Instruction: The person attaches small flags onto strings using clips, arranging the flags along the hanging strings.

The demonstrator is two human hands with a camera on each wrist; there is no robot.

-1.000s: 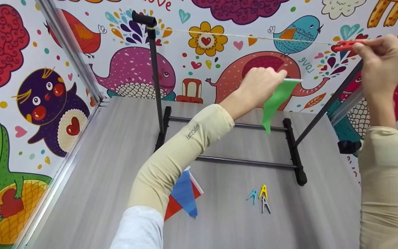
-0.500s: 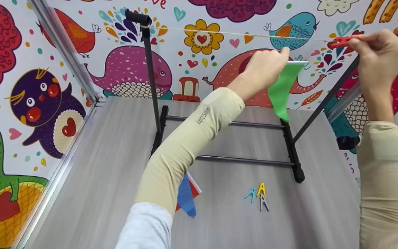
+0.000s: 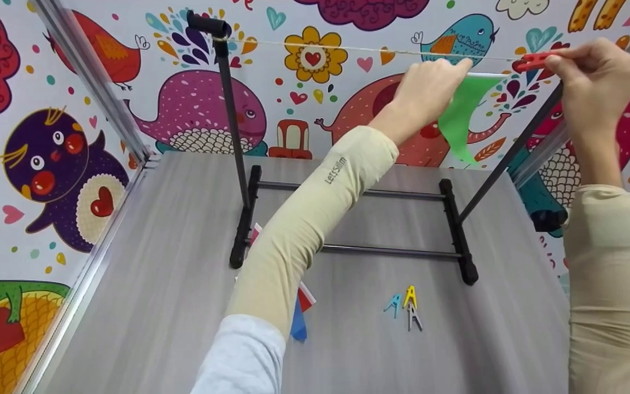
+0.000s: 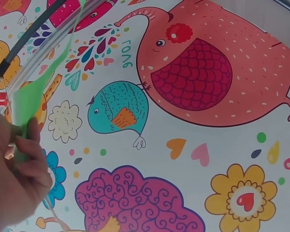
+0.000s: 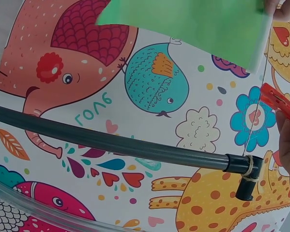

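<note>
My left hand (image 3: 430, 90) pinches a green triangular pennant (image 3: 465, 115) by its white top edge, just below a thin string (image 3: 359, 49). The pennant hangs with its point downward. In the left wrist view the fingers curl round the pennant's edge. At the right, my right hand (image 3: 602, 82) holds a red clothespin (image 3: 536, 61) between thumb and fingers. The clothespin's tip is at the string in the right wrist view, a short way from the pennant's corner. The string is tied to the black tube ends of a stand.
The black stand (image 3: 391, 250) has two uprights and a base on the grey table. Blue, yellow and grey clothespins (image 3: 410, 298) lie at the front. Blue and red pennants (image 3: 298, 320) lie partly behind my left sleeve. Patterned walls enclose the table's back and sides.
My left hand has raised the green pennant up and to the right, close to the string and the red clothespin. My right hand keeps its grip on the clothespin near the string.
</note>
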